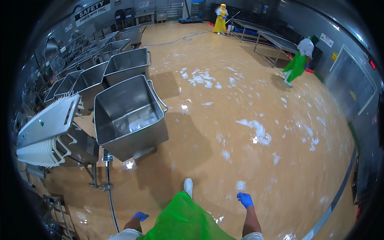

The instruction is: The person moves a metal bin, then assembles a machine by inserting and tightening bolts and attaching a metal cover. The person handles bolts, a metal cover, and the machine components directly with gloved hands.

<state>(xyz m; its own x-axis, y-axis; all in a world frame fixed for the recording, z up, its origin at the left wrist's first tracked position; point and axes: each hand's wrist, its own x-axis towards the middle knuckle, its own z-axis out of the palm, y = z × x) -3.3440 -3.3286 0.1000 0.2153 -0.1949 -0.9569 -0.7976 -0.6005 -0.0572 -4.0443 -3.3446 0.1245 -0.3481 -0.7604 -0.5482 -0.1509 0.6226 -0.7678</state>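
My left hand (141, 216), in a blue glove, hangs low beside my green apron (186, 220). Its fingers point inward, loosely stretched, and nothing shows in them. My right hand (245, 200), gloved in blue too, is held out over the wet floor (208, 160) with its fingers loosely bent and apart, holding nothing. Neither hand touches anything. One white boot (188, 188) shows ahead of the apron. Nearest to me, ahead on the left, stands a steel tub cart (132, 136) with a side handle and what looks like a bare inside.
More steel tubs (126, 62) stand in rows behind it. White slatted panels (48, 124) rest on a frame at left. Foam patches (258, 132) dot the floor. A person in a green apron (296, 66) walks by long tables (276, 40); another in yellow (220, 22) holds a pole.
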